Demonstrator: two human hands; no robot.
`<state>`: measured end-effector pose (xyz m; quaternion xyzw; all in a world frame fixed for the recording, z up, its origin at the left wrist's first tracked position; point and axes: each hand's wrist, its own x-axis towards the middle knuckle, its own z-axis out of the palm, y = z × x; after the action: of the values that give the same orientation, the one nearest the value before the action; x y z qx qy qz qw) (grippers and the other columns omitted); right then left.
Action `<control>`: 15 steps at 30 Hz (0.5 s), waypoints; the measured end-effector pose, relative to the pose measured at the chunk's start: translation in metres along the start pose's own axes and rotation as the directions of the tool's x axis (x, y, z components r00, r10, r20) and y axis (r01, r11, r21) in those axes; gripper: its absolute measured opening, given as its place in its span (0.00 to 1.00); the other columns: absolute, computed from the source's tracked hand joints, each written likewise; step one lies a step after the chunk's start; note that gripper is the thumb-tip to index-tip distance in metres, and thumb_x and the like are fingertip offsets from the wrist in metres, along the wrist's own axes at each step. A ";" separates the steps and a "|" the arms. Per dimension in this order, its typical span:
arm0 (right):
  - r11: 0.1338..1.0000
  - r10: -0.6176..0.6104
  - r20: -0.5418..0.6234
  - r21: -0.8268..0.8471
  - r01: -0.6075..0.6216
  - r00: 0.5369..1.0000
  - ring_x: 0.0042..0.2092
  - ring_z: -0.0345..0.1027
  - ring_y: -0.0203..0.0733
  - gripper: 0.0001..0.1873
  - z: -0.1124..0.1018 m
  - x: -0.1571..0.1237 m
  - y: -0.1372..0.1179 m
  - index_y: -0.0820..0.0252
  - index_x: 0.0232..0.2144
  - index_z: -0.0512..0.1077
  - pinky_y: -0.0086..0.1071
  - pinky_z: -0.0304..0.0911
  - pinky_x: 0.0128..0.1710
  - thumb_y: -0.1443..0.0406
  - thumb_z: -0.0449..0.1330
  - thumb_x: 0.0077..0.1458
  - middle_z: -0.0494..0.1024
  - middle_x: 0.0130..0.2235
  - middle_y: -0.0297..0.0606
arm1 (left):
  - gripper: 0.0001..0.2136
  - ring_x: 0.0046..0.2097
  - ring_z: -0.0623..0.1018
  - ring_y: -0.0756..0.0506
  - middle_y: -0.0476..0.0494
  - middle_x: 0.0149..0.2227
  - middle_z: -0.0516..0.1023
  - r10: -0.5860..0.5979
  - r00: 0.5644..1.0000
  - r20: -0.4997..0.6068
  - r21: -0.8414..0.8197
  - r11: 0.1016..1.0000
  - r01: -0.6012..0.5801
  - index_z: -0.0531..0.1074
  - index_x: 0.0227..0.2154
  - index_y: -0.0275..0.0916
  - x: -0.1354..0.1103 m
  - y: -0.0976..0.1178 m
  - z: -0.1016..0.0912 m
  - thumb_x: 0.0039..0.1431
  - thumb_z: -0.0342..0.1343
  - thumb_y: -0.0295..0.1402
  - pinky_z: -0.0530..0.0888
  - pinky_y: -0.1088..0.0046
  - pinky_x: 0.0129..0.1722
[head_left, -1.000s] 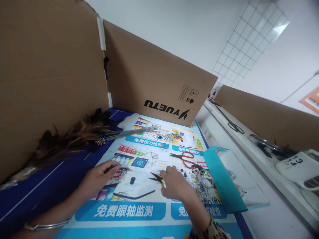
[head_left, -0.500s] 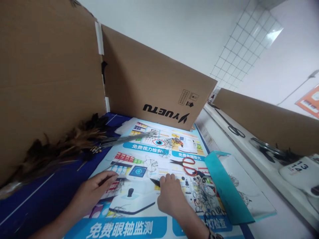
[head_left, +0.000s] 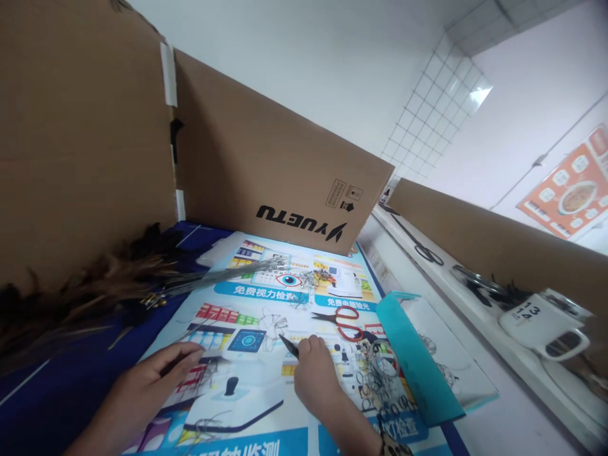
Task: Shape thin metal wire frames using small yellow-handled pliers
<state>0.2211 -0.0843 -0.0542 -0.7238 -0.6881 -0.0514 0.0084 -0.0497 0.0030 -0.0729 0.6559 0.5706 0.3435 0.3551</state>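
My right hand (head_left: 316, 377) is closed in a fist around a dark tool with a pointed tip (head_left: 289, 346). Its tip points up and to the left above the printed sheet; the rest is hidden in my fingers. To its left, my left hand (head_left: 164, 377) has thumb and forefinger brought together in a pinch, and what lies between them is too small to make out. Just beyond my right hand lie scissors with red-orange handles (head_left: 349, 324). A tangle of thin dark wire and rings (head_left: 382, 380) sits right of that hand.
Brown and black feathers (head_left: 118, 266) and a bundle of thin metal rods (head_left: 223, 273) lie at the left. Cardboard panels (head_left: 280, 152) wall the far side. A teal folder (head_left: 420, 361) rests at the right, beside a ledge with a white mug (head_left: 541, 326).
The view has turned to the right, so things sit farther left in the picture. The dark tool's tip has tilted up slightly. My left hand keeps its pinch.
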 end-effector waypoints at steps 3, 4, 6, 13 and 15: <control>0.999 0.004 -0.016 0.040 -0.003 1.000 0.39 0.57 0.47 0.15 -0.001 0.001 -0.001 0.62 0.35 0.64 0.38 0.55 0.39 0.75 0.52 0.42 0.65 0.37 0.46 | 0.17 0.41 0.77 0.41 0.55 0.39 0.79 -0.026 0.999 0.046 -0.011 1.000 0.027 0.74 0.34 0.49 0.001 -0.001 0.000 0.47 0.50 0.51 0.74 0.71 0.39; 0.998 0.005 -0.024 0.064 -0.003 1.000 0.40 0.57 0.47 0.15 -0.002 0.001 -0.001 0.62 0.35 0.65 0.38 0.55 0.40 0.75 0.52 0.42 0.66 0.37 0.45 | 0.17 0.41 0.77 0.41 0.56 0.39 0.78 -0.029 0.998 0.056 -0.009 1.000 0.029 0.74 0.34 0.50 0.001 -0.002 0.000 0.47 0.50 0.51 0.74 0.70 0.39; 0.990 0.010 -0.034 0.142 -0.005 0.999 0.40 0.58 0.46 0.13 -0.006 0.001 -0.002 0.62 0.34 0.66 0.37 0.55 0.42 0.76 0.51 0.44 0.67 0.37 0.45 | 0.16 0.42 0.76 0.41 0.55 0.39 0.78 -0.023 0.997 0.078 0.001 1.000 0.023 0.73 0.35 0.49 0.001 -0.002 -0.001 0.48 0.49 0.50 0.74 0.70 0.40; 0.946 0.102 0.050 0.305 -0.112 0.994 0.37 0.64 0.39 0.12 -0.016 0.021 0.016 0.60 0.36 0.65 0.28 0.55 0.34 0.66 0.43 0.59 0.71 0.35 0.39 | 0.17 0.45 0.73 0.42 0.52 0.42 0.77 0.024 0.986 0.167 -0.001 1.000 -0.024 0.71 0.38 0.45 0.000 -0.003 -0.002 0.52 0.48 0.48 0.70 0.70 0.43; 0.941 0.124 0.097 0.303 -0.148 0.988 0.35 0.65 0.38 0.14 -0.015 0.036 0.021 0.60 0.34 0.66 0.27 0.54 0.31 0.62 0.43 0.60 0.72 0.33 0.38 | 0.16 0.44 0.74 0.42 0.51 0.41 0.77 0.035 0.985 0.169 -0.008 0.999 -0.034 0.71 0.38 0.45 0.000 -0.003 -0.001 0.53 0.48 0.48 0.70 0.71 0.43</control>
<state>0.2423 -0.0511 -0.0351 -0.7606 -0.6359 0.0853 0.0990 -0.0523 0.0037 -0.0751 0.6917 0.5260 0.2943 0.3979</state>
